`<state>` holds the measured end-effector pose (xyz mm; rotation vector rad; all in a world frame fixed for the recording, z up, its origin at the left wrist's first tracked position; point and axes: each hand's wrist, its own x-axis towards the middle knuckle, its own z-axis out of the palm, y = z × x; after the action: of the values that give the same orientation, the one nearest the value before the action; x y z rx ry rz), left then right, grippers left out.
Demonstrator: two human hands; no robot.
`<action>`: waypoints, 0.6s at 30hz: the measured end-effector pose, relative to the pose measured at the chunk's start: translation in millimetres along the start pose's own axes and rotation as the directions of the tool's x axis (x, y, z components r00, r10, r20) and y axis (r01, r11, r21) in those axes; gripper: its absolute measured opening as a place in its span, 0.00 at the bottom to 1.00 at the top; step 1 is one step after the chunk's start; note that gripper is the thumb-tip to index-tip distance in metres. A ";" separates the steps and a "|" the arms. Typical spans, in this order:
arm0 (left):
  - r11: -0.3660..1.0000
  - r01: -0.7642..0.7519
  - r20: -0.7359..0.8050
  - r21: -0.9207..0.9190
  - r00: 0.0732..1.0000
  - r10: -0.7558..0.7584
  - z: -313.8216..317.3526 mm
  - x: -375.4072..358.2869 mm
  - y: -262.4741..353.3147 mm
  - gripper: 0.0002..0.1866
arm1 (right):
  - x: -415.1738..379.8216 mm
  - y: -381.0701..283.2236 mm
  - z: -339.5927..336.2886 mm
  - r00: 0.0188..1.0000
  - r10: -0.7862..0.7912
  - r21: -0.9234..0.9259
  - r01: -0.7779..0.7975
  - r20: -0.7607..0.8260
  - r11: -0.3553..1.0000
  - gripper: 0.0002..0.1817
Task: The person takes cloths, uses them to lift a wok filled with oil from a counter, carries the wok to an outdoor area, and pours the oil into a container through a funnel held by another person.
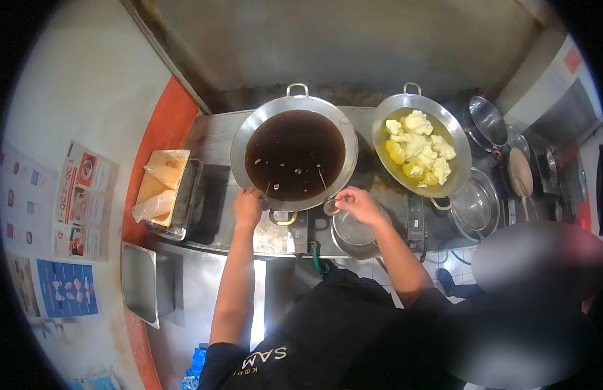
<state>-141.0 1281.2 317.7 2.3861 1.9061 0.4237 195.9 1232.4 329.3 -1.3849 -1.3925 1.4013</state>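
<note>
A wide metal wok [238,153] of dark brown liquid [295,146] is in front of me, with several small pale bits floating in it. At its near left rim, my left hand [249,205] has its fingers curled together beside a thin rod [269,188] that dips into the liquid. My right hand [359,205] is at the near right rim. Its fingers are pinched on a thin metal utensil [331,207] with a rounded end, and a slim rod [322,178] runs from there into the liquid. What the left fingers grip is too small to make out.
A second wok [467,146] to the right holds yellow oil and pale yellow lumps [418,146]. Strainers [474,203] and a pot [487,122] stand further right. A tray with plastic bags [160,185] sits at left. Below the right hand is a round strainer [355,234].
</note>
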 end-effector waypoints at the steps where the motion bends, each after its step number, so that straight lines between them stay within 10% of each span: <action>1: 1.000 -0.011 0.024 -0.011 1.000 0.011 0.1 -2.2 -1.0 0.04 | -5.0 7.9 -4.4 1.000 0.024 0.046 -0.024 -0.007 0.999 0.10; 8: 0.999 -0.032 0.083 -0.024 0.996 0.034 -10.2 -7.9 2.3 0.05 | -22.5 37.4 -17.2 0.985 -0.153 -0.045 0.150 -0.080 0.988 0.09; 18: 0.992 -0.061 -0.012 -0.114 0.998 0.060 -47.7 -32.9 30.3 0.08 | -31.6 32.5 -19.2 0.997 0.003 0.050 0.001 -0.076 0.999 0.09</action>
<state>-130.7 1236.4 364.2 2.3770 1.7660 0.5326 226.1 1200.4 307.1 -1.3920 -1.2993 1.3608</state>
